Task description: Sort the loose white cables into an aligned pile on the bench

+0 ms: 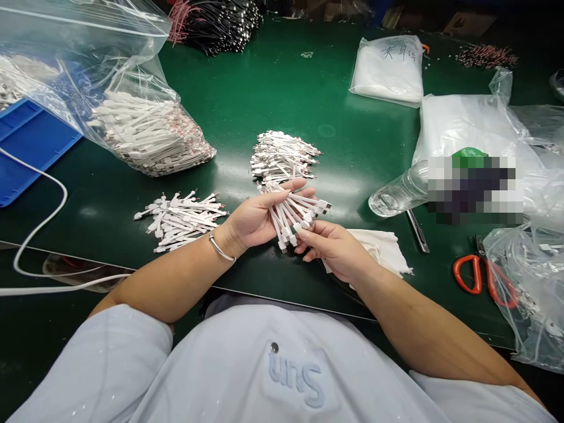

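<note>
My left hand [258, 217] is closed round a bundle of short white cable pieces [294, 214], which fans out to the right above the green table [273, 94]. My right hand [328, 245] sits just below the bundle, its fingers pinching the connector ends. A loose pile of the same white pieces [282, 157] lies just beyond my hands. Another small pile [180, 218] lies to the left of my left wrist, which wears a metal bangle [219, 247].
A clear bag of white pieces [145, 132] lies at the left by a blue tray [26, 144]. A plastic bottle [399, 194], white cloth [383, 249], red-handled scissors [482, 276] and plastic bags [524, 276] crowd the right. Dark wire bundles [215, 23] lie far back.
</note>
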Tool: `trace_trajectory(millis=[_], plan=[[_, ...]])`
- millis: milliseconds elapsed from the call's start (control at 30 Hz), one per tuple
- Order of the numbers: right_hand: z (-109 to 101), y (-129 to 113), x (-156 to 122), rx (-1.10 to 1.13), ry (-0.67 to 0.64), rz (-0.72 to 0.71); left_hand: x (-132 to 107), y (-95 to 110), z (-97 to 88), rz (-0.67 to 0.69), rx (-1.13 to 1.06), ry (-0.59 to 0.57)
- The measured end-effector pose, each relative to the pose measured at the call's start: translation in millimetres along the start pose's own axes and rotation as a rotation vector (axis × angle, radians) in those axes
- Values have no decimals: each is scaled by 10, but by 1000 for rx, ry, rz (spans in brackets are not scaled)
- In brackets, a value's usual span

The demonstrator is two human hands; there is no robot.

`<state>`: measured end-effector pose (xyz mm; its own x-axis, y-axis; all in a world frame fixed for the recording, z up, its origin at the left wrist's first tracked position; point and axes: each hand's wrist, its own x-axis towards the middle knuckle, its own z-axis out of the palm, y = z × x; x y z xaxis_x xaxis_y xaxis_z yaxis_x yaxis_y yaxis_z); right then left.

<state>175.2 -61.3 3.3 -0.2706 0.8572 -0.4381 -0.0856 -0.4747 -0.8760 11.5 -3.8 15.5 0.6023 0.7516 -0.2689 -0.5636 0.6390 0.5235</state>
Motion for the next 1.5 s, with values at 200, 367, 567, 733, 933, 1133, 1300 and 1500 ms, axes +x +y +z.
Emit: trace_trajectory(millis=[200,367,567,733,933,1133,1300,1500], plan=[[-2,-12,1,59,68,-31,-3,18,2,8,-2,0],[9,4,-18,-27,-105,98,-21,21,13,8,2,-9],[-13,-16,-21,-35,9,24,-11,29,3,16,10,-18],[1,-40,-49,-88,-21,-9,-7,17,-2,13,14,-17],[9,-19,-68,-94,32,-74,-2,9,-1,13,16,-16],[28,7,-16,128,42,42,-5,18,18,25,26,16],[101,42,-8,161,-117,138,-26,-34,36,-4,0,-21],[80,76,-6,29,-1,-67,-31,-43,38,0,16,-47]])
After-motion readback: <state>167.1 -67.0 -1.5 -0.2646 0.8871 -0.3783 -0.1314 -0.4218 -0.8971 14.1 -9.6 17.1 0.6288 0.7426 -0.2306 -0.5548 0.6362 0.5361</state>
